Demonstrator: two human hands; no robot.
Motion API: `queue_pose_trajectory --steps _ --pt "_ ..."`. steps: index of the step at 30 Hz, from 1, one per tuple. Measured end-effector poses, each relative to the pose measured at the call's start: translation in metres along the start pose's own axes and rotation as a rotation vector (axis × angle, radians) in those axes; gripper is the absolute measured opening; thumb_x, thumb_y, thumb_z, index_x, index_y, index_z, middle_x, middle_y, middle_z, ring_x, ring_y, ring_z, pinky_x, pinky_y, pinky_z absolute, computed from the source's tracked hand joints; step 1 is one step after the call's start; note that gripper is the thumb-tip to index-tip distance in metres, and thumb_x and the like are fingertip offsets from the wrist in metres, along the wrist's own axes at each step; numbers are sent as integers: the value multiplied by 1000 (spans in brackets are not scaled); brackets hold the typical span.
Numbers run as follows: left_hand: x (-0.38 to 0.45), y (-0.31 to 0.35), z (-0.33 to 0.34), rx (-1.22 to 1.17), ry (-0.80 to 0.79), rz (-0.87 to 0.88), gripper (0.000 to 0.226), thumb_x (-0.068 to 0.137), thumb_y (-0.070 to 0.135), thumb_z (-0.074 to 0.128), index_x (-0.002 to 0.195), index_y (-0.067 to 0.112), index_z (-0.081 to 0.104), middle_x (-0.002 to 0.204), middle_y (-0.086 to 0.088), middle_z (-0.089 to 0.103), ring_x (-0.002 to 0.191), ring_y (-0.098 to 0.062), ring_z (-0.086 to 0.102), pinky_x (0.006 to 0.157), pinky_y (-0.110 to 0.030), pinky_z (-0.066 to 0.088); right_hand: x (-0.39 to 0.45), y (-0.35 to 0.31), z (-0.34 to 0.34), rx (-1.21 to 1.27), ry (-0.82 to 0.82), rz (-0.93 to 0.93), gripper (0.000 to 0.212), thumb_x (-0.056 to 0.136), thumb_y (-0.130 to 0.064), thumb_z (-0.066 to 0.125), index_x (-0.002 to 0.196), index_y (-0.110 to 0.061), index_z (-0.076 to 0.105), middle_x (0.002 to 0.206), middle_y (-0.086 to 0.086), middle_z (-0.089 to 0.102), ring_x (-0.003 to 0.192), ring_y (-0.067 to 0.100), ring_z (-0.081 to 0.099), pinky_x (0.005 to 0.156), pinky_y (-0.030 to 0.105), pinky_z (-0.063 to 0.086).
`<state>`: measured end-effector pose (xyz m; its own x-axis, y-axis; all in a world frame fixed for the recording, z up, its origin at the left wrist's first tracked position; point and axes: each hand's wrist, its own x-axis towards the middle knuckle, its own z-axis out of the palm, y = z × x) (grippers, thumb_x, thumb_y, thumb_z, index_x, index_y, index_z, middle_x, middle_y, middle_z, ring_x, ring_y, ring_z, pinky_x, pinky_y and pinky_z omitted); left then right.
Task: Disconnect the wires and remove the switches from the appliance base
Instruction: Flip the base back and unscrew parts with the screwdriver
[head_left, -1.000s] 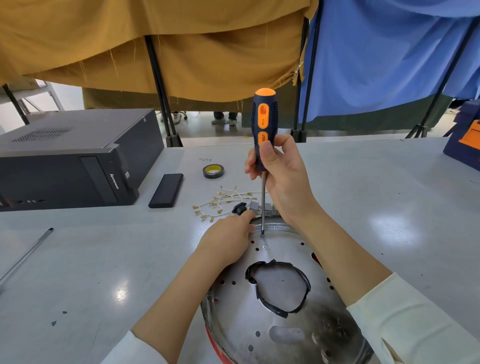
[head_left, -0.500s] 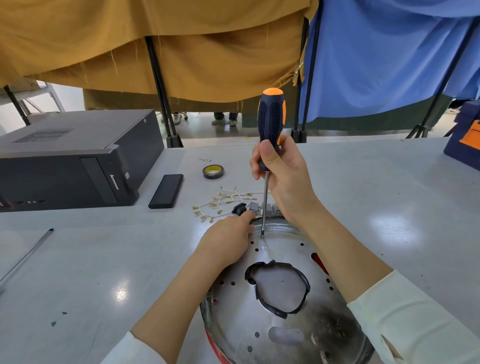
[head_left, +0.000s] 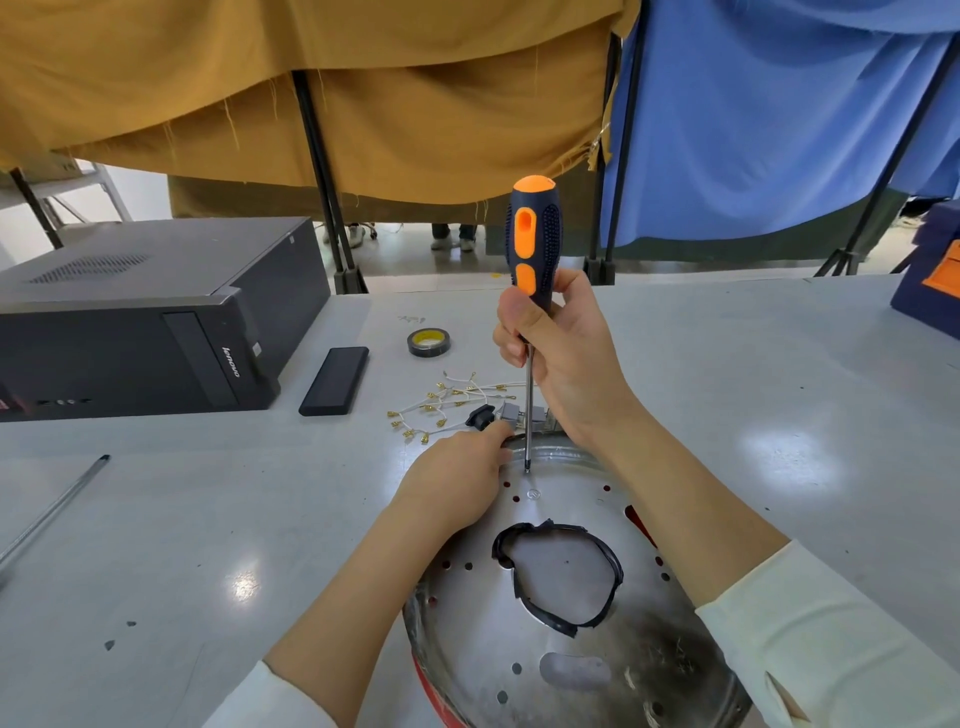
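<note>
One tape roll (head_left: 428, 342), phone (head_left: 334, 381), computer (head_left: 150, 317)

A black computer case (head_left: 150, 322) lies on its side at nine o'clock on the grey bench (head_left: 727, 395). Just beside its right end rests a flat black slab (head_left: 335, 381), with a roll of black tape (head_left: 429, 342) near it at two o'clock. A thin metal rod (head_left: 52, 512) lies at the bench's left edge. Ochre cloth (head_left: 311, 93) and blue cloth (head_left: 779, 119) hang at twelve o'clock.

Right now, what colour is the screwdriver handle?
Dark navy with orange insets and cap; head view.
</note>
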<state>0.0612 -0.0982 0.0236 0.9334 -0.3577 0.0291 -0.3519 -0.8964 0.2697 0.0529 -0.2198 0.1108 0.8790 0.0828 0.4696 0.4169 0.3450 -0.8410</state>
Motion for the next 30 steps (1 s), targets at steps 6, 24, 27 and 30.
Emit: queue_pose_trajectory --steps 6,24,27,30 --pt "0 0 1 -3 3 8 28 101 22 32 127 23 41 106 -14 63 91 -33 59 75 -43 50 -1 0 -1 -31 5 -15 31 101 -25 36 115 -1 51 81 3 54 70 15 48 64 26 42" --pt "0 0 1 2 10 18 25 102 23 33 125 21 42 105 -15 62 91 -34 58 71 -40 46 2 -1 0 51 -15 32 46 97 -41 29 119 -7 49 71 -2 47 57 11 34 56 26 26" --pt "0 1 1 -2 8 18 25 102 25 33 125 21 42 106 -15 63 92 -34 58 72 -41 48 2 -2 0 5 -12 37 32 94 -35 47 115 -12 40 67 -5 46 53 8 33 51 22 29" --pt "0 0 1 0 5 17 25 102 25 32 125 21 42 106 -15 63 92 -34 58 72 -41 48 1 -1 1 -59 12 6 26 92 -18 57 107 -13 37 65 -7 48 52 9 37 51 22 36"
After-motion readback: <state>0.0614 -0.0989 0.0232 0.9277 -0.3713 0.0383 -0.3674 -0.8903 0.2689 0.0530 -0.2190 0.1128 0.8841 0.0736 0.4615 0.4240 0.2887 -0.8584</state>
